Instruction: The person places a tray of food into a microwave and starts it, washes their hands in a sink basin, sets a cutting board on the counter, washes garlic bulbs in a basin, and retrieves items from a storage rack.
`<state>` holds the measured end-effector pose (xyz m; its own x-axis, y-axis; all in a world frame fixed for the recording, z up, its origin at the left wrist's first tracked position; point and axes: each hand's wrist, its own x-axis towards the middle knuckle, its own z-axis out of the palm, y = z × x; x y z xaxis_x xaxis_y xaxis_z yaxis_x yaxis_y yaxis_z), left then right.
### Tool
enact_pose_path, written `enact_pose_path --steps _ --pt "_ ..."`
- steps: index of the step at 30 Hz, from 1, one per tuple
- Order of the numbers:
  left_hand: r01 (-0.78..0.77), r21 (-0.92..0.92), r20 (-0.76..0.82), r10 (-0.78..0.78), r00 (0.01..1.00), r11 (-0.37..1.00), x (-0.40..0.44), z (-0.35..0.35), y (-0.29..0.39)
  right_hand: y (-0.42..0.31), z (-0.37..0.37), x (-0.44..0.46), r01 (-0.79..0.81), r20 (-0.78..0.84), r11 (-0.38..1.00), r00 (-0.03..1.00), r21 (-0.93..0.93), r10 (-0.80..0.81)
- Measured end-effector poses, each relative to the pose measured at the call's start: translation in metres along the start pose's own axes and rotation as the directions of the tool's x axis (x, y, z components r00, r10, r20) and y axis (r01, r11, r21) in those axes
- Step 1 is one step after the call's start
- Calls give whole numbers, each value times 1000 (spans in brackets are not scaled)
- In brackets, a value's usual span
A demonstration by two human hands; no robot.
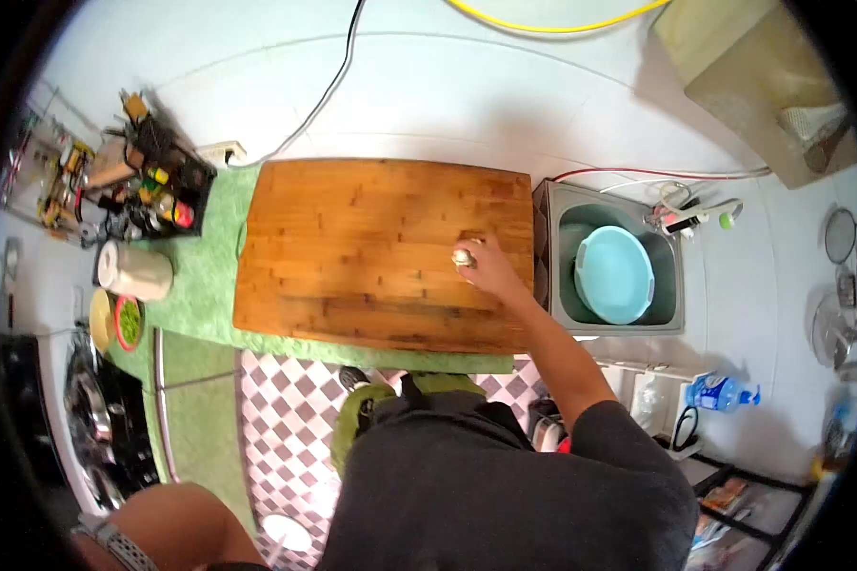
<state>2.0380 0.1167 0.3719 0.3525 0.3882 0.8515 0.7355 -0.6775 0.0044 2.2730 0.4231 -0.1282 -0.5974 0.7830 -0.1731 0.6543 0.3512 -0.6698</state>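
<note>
My right hand (pixel 490 266) is over the right part of a large wooden cutting board (pixel 352 228). Its fingers are closed around a small whitish, rounded thing (pixel 462 257) that looks like garlic; most of it is hidden by the fingers. At the lower left, my left arm (pixel 176 523) is bent, with a patterned grey watch strap (pixel 114 542) around it. My left hand lies outside the picture.
Right of the board, a light blue basin (pixel 614 274) sits in a steel sink (pixel 569 309). Bottles and a knife block (pixel 114 162) stand at the left, near a paper roll (pixel 135 270) and a red-rimmed bowl of chopped greens (pixel 129 322). A stove (pixel 114 428) is at the lower left.
</note>
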Motion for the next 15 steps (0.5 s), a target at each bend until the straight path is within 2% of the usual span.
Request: enact_pose_path --steps 2,4,6,7,8,9,10,11,12,13,14,15 --pt "17 15 -30 -17 999 1000 -1 2 5 -9 -3 -2 -9 38 996 999 -92 13" --pt "18 32 -72 -16 997 999 -6 2 5 -19 -4 9 -89 102 965 988 -247 117" --pt "65 72 -149 -54 987 995 -18 -4 3 -16 1 16 -89 126 956 984 -281 128" --pt "120 92 -225 -97 969 989 -31 -7 -1 -14 3 20 -84 146 945 980 -315 136" --pt "241 160 -394 -161 905 957 -46 -6 -5 -10 5 22 -113 126 946 979 -305 158" --pt "10 22 -613 6 790 1000 -50 15 -28 -4 11 23 -90 106 947 986 -307 128" --pt "232 191 -476 -116 872 954 -63 15 -24 2 17 25 -68 86 948 991 -310 99" --pt "340 366 -334 -218 917 866 -83 19 -22 8 22 28 -181 86 969 977 -166 197" --pt "554 489 -411 -383 827 674 -98 38 -19 13 27 31 -293 85 956 952 -19 293" --pt "852 359 -456 -725 516 381 -176 8 -4 6 19 26 -204 109 965 969 -168 223" --pt "902 382 -416 -834 362 201 -172 37 -4 0 13 23 -98 149 945 977 -311 151" --pt "894 371 -250 -900 357 251 -219 23 -12 -1 11 22 -99 153 948 977 -302 151"
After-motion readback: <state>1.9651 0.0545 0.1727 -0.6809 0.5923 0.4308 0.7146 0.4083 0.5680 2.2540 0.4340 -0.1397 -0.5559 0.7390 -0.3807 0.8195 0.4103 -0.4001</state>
